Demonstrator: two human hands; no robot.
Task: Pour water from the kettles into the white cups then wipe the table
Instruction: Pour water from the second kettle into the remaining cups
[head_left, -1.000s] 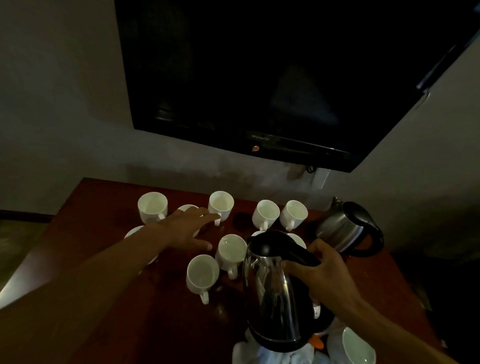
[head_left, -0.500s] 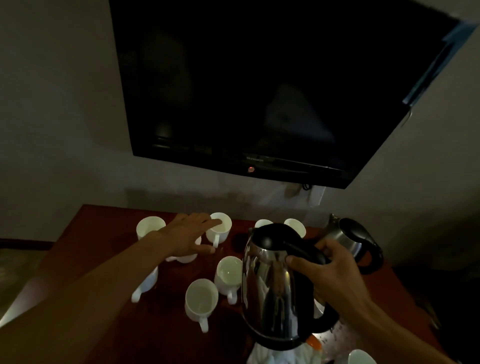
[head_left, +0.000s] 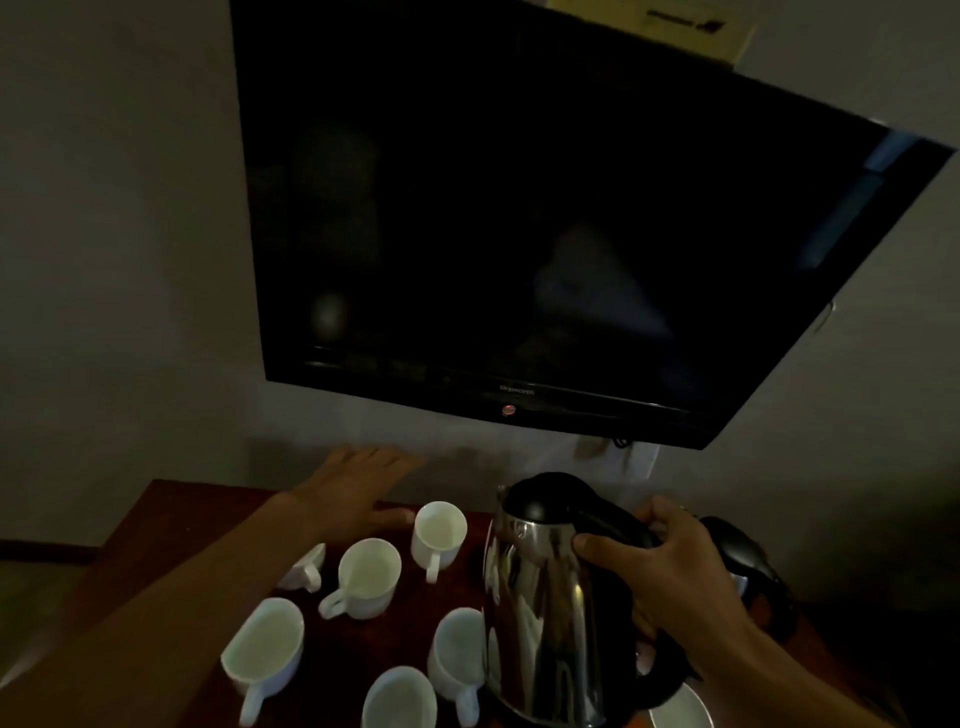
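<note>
My right hand (head_left: 665, 566) grips the black handle of a steel kettle (head_left: 540, 613), held upright above the table's right half. Several white cups stand on the dark red table (head_left: 161, 519): one at the back (head_left: 439, 530), one in the middle (head_left: 369, 574), one at the front left (head_left: 265, 644), two near the kettle's base (head_left: 457, 654) (head_left: 400, 699). My left hand (head_left: 358, 488) stretches flat, fingers apart, over the back of the table beyond the cups, holding nothing. A second kettle (head_left: 748, 566) stands behind my right hand, mostly hidden.
A large dark television (head_left: 519, 234) hangs on the wall just above the table. A wall socket (head_left: 623, 457) sits below it. A white saucer or cup rim (head_left: 680, 712) shows at the bottom right beneath the kettle.
The view has tilted up and closer. My left hand has moved from the cups toward the back wall. The kettle in my right hand has risen and shifted right.
</note>
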